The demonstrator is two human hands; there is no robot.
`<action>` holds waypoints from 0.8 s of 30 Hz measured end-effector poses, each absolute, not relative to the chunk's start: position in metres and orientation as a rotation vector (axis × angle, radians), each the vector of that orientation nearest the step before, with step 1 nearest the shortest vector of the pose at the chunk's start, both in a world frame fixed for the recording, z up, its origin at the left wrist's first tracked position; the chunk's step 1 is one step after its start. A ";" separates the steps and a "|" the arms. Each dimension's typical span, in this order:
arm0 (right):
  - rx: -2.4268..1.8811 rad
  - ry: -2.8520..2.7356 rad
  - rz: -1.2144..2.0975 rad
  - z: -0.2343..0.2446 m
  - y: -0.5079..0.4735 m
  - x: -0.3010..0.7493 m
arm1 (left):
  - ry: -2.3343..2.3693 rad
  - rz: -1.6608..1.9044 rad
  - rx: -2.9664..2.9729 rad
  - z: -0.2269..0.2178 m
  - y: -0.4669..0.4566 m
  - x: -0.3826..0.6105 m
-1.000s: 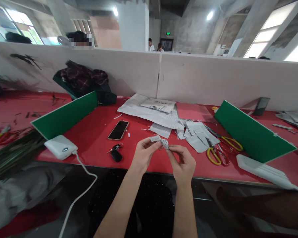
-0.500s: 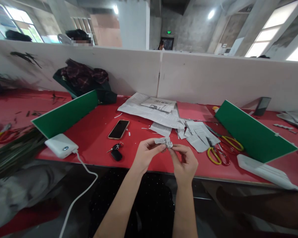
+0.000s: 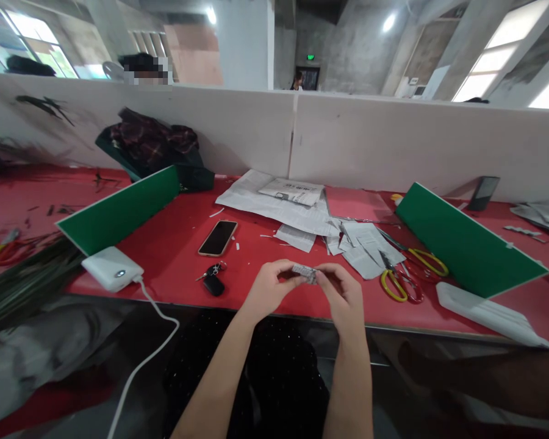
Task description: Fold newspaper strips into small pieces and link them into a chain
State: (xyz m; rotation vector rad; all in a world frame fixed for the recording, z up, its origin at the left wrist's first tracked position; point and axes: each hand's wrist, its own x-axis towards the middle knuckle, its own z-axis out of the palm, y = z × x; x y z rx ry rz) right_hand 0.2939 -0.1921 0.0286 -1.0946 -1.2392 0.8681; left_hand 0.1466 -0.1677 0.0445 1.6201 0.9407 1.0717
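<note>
A small folded piece of printed paper [image 3: 304, 272] is held above the front of the red table, pinched from both sides. My left hand [image 3: 269, 288] grips its left end between thumb and fingers. On its right end, the thumb and fingers of my right hand [image 3: 346, 294] are closed too. Fingers cover both ends of the paper. Behind my hands lie cut paper pieces [image 3: 365, 244] and larger newspaper sheets [image 3: 256, 198]. Yellow-and-red-handled scissors [image 3: 393, 285] rest to the right of my right hand.
A phone [image 3: 218, 238] and keys with a black fob [image 3: 214, 284] lie left of my hands. Green dividers [image 3: 123, 207] stand at both sides. A white power bank [image 3: 112, 268] with a cable sits left; a white power strip [image 3: 485, 312] lies right. A co-worker's arm shows at lower right.
The paper has tilted and now shows a narrower face, its right end lower. My right hand has turned slightly and both hands have shifted a little; both keep their hold.
</note>
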 end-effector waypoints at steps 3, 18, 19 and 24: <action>-1.036 -1.049 0.808 0.025 -0.190 0.296 | 0.968 1.018 1.646 0.040 -0.167 0.147; -0.702 -0.818 1.164 0.015 -0.188 0.309 | 0.878 0.958 1.440 0.045 -0.169 0.146; -0.708 -0.821 1.162 0.015 -0.188 0.309 | 0.878 0.959 1.431 0.045 -0.169 0.146; -0.762 -0.865 1.026 0.015 -0.186 0.302 | 0.867 0.958 1.393 0.042 -0.167 0.146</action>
